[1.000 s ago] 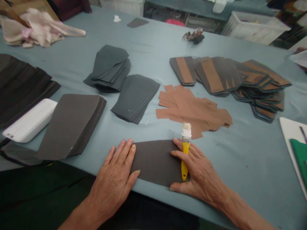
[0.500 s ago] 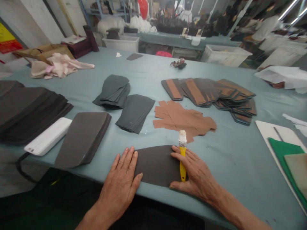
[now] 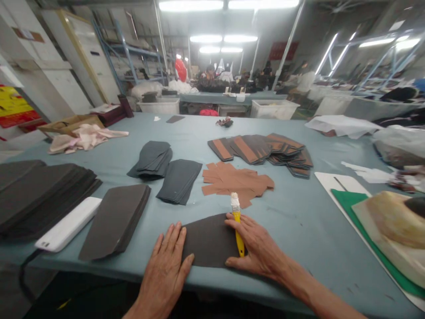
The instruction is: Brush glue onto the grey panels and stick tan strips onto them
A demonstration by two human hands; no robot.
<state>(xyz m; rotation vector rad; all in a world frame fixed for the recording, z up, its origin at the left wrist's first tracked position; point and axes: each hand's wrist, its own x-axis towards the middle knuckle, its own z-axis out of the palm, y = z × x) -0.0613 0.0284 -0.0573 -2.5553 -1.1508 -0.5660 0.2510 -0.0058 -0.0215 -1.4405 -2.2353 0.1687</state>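
Observation:
A dark grey tapered piece of sheet material [image 3: 206, 243] lies flat at the near edge of the table. My left hand [image 3: 166, 263] rests flat along its left edge, fingers stretched out and thumb apart. At the other end, my right hand [image 3: 260, 248] holds a paintbrush [image 3: 237, 228] with a yellow handle, its whitish bristles pointing away from me. The fingertips and thumb of that hand also touch the dark piece. Just beyond lie loose brown strips [image 3: 235, 179]. Behind them, dark pieces with brown strips on them [image 3: 249, 148] overlap in a row.
To the left are a stack of dark panels [image 3: 113, 217], a white power bank-like device [image 3: 68, 226] with a black cable, and a larger dark pile [image 3: 40, 190]. Two grey stacks [image 3: 179, 181] sit mid-table. At right, a white board [image 3: 323, 181] bears green material and a pale container [image 3: 392, 217].
The head view has tilted up, so more of the room and ceiling lights show. Both hands stay on the dark piece; the brush leans slightly more.

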